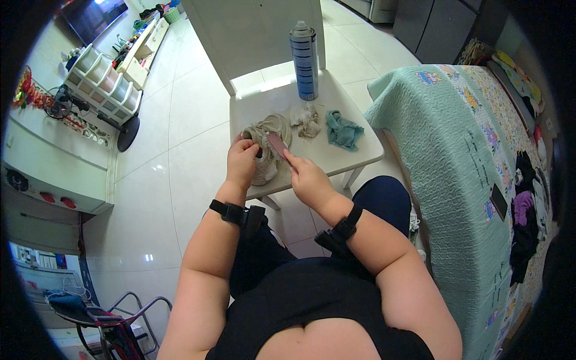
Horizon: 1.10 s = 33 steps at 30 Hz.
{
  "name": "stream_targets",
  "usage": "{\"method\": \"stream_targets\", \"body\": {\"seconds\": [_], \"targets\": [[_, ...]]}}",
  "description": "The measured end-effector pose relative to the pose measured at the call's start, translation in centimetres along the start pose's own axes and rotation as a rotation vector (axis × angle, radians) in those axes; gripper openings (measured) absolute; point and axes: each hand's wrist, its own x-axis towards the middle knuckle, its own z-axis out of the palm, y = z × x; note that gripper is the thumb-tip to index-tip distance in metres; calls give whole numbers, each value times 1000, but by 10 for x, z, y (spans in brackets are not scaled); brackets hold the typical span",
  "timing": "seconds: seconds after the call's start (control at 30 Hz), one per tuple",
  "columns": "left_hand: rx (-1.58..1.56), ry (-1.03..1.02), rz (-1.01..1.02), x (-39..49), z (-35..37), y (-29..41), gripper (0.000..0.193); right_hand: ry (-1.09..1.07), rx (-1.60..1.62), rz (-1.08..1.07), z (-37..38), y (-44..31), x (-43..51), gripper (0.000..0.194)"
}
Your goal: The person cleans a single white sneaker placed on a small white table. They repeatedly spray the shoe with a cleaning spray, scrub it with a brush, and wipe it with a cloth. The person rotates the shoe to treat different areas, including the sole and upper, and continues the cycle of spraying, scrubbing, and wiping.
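A beige lace-up shoe (pixel 266 167) rests on the seat of a white chair (pixel 324 157). My left hand (pixel 242 159) grips the shoe at its opening, on the left side. In my right hand (pixel 309 177) is a flat, pinkish-brown handled tool, perhaps a brush (pixel 277 144). Its far end lies against the shoe's upper; whether it has bristles is hidden. Just right of the shoe sits a crumpled, soiled whitish wad (pixel 308 122). Beyond that is a bunched teal cloth (pixel 344 130). A blue and silver aerosol can (pixel 304 63) stands upright near the chair's backrest.
To the right, a bed with a mint-green quilt (pixel 432 135) comes close to the chair. A phone (pixel 498 201) and dark clothes (pixel 524 225) lie on it. A black fan (pixel 63 102) and a white drawer unit (pixel 105 81) stand at the left, above pale floor tiles.
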Motion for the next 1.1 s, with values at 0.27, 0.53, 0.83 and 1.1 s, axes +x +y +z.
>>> {"method": "stream_targets", "body": {"seconds": [0.27, 0.53, 0.83, 1.1], "targets": [[13, 44, 119, -11, 0, 9, 21, 1, -8, -2, -3, -1, -1, 41], [309, 275, 198, -28, 8, 40, 29, 110, 51, -64, -16, -10, 10, 40], [484, 393, 214, -28, 26, 33, 19, -127, -47, -56, -18, -33, 54, 39], [499, 473, 299, -36, 27, 16, 15, -110, -147, 81, -39, -40, 111, 38]]}}
